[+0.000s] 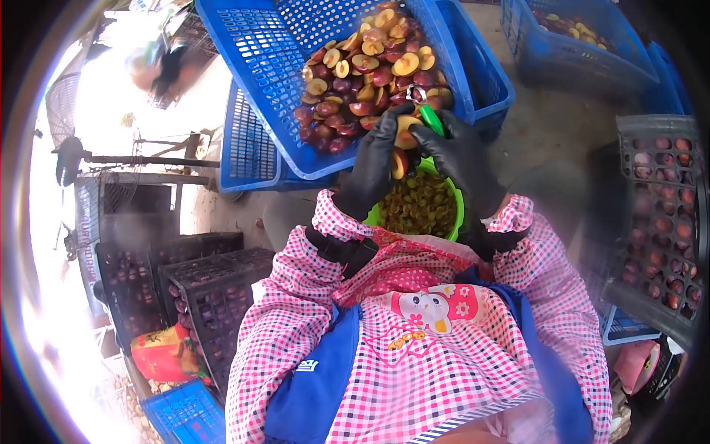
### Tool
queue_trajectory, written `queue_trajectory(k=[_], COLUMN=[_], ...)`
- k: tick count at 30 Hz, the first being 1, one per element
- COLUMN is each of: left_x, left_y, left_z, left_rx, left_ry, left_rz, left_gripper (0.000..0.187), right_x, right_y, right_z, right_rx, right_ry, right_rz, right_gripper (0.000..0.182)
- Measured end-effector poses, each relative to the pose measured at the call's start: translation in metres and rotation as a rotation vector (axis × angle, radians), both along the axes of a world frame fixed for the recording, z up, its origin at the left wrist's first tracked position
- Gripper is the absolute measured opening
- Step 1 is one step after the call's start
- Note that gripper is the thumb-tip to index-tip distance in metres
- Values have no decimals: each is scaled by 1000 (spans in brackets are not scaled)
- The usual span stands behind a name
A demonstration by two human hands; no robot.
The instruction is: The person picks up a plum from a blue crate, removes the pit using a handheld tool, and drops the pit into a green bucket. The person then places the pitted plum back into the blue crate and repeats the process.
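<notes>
My left hand [373, 159], in a black glove, is closed on a halved plum [406, 132] with yellow flesh. Another cut plum piece [399, 163] shows below it, against the same glove. My right hand [466, 159], also gloved in black, grips a green-handled pitting tool [431, 120] with a shiny metal loop at its far end. The right thumb touches the plum half. Beneath both hands stands a bright green bowl [459, 211] of brownish-green plum pits [416, 207]. Just beyond, a tilted blue basket [259, 55] holds many halved plums [362, 81].
Blue crates [481, 59] stand beside and under the basket, with another blue crate [592, 63] of cut plums at upper right. Black crates of whole plums stand at right [658, 222] and left [222, 288]. A red-and-yellow bag [166, 354] lies at lower left.
</notes>
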State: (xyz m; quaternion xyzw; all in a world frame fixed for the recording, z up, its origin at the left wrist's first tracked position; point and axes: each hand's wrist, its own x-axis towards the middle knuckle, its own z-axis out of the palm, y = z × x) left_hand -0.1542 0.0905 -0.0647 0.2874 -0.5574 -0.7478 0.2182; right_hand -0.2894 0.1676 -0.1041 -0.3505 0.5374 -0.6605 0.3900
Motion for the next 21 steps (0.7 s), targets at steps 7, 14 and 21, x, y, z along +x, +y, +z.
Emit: queue_trajectory(k=[7, 14, 21], left_x=[31, 22, 32], left_y=[-14, 6, -12], left_z=[11, -1, 11], left_rx=[126, 52, -103], left_ry=[-20, -7, 6], left_rz=[-68, 91, 50], left_gripper=[48, 45, 59], right_x=[5, 17, 21], right_y=[11, 10, 12], right_z=[3, 12, 5], right_rx=[-88, -202, 25], right_ry=[646, 377, 258], right_rz=[-1, -3, 189], right_gripper=[32, 33, 29])
